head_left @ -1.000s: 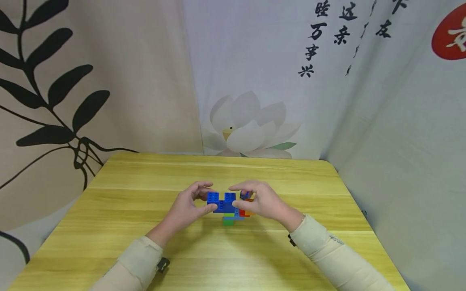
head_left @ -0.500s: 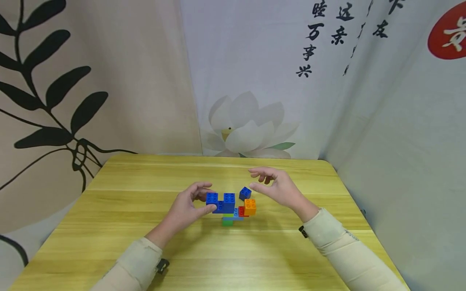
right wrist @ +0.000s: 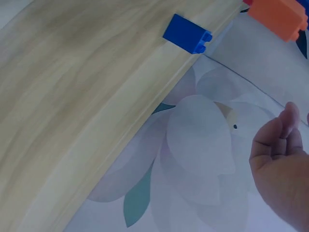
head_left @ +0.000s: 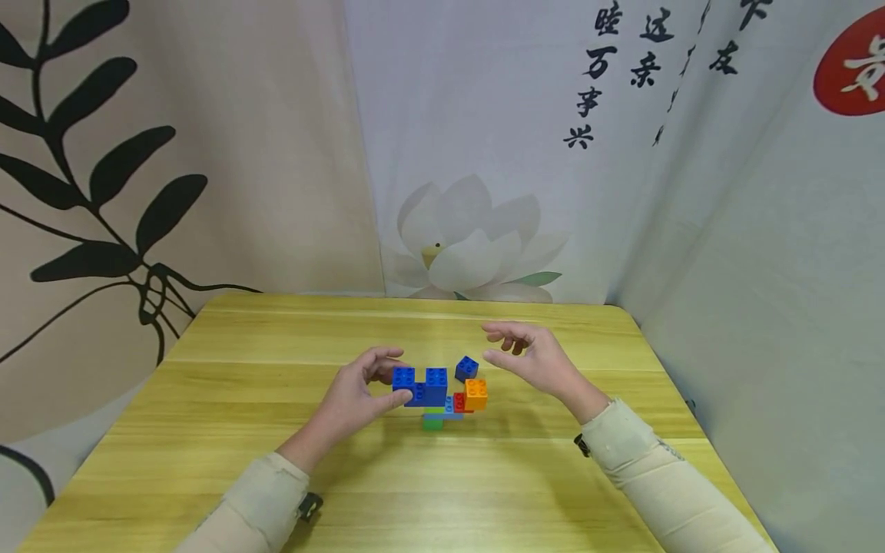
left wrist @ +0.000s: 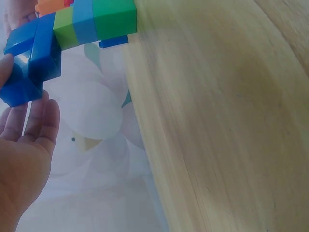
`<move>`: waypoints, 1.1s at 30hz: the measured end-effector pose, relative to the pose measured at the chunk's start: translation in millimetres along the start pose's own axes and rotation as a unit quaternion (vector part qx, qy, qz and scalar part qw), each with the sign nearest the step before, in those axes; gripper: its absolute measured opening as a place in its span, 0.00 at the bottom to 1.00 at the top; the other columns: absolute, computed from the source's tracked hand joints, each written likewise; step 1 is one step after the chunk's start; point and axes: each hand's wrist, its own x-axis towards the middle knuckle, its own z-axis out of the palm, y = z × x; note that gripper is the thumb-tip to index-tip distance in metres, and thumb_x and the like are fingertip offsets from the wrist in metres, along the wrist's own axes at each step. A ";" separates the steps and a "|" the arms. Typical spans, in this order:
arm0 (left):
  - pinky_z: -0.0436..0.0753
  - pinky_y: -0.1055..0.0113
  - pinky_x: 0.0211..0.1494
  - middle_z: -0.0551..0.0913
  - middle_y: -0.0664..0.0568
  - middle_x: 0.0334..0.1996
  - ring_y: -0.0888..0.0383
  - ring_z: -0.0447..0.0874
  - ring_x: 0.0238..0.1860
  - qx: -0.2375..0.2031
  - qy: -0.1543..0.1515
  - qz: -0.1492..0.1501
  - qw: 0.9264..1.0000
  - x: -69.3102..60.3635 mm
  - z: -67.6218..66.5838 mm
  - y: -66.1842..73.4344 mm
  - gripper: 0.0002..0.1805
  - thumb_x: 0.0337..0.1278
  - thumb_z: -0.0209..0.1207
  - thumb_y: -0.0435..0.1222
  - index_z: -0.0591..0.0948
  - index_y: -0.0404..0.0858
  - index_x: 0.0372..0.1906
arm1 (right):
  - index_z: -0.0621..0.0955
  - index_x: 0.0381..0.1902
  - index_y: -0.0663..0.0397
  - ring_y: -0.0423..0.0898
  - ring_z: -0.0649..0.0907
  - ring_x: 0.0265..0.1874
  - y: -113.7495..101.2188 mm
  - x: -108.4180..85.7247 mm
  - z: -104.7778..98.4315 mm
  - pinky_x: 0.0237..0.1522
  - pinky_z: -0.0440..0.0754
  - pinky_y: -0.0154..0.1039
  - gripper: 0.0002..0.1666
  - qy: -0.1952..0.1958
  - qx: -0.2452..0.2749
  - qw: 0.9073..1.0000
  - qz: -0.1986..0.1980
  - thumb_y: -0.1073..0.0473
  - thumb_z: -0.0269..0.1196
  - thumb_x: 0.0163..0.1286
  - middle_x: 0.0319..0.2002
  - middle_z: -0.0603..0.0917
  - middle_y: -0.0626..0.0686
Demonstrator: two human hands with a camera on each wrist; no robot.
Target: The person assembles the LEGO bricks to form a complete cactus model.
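Note:
My left hand pinches the left side of a built-up block assembly, with the thumb in front of its blue bricks. Beneath and behind the blue part are a green brick, light blue pieces, a red brick and an orange brick. In the left wrist view the blue bricks sit between thumb and fingers, joined to the green brick. To the right, my right hand is raised with loosely bent fingers, holding nothing. A separate blue brick stands on the table behind the orange one.
The wooden table extends around the hands. Behind its far edge hangs a printed curtain with a lotus, and a pale curtain runs along the right side.
My right hand has let go of the assembly's right side and drawn back up and to the right, uncovering the orange brick and loose blue brick. The left hand keeps its grip.

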 end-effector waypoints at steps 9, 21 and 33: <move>0.85 0.65 0.59 0.91 0.57 0.56 0.57 0.86 0.51 -0.008 -0.003 0.012 1.000 -0.2 -2.4 -3.7 0.34 0.59 0.78 0.40 0.77 0.48 0.70 | 0.85 0.66 0.38 0.49 0.83 0.42 15.8 -0.7 -1.1 0.41 0.83 0.37 0.25 0.002 0.003 1.000 0.022 0.48 0.73 0.73 0.55 0.90 0.48; 0.85 0.45 0.64 0.91 0.56 0.56 0.56 0.86 0.52 -0.016 -0.004 0.008 1.000 -1.2 -3.0 -4.4 0.35 0.59 0.78 0.40 0.77 0.47 0.70 | 0.85 0.66 0.45 0.47 0.82 0.41 48.0 3.2 19.9 0.40 0.83 0.36 0.26 -0.010 0.009 0.996 0.087 0.50 0.74 0.72 0.54 0.90 0.55; 0.84 0.39 0.65 0.91 0.56 0.56 0.55 0.86 0.52 -0.019 -0.003 0.011 1.000 -0.5 -2.1 -5.2 0.35 0.59 0.78 0.40 0.77 0.47 0.70 | 0.84 0.68 0.48 0.47 0.81 0.43 48.8 10.0 50.7 0.44 0.83 0.40 0.30 -0.015 -0.009 0.991 0.134 0.50 0.76 0.69 0.51 0.90 0.51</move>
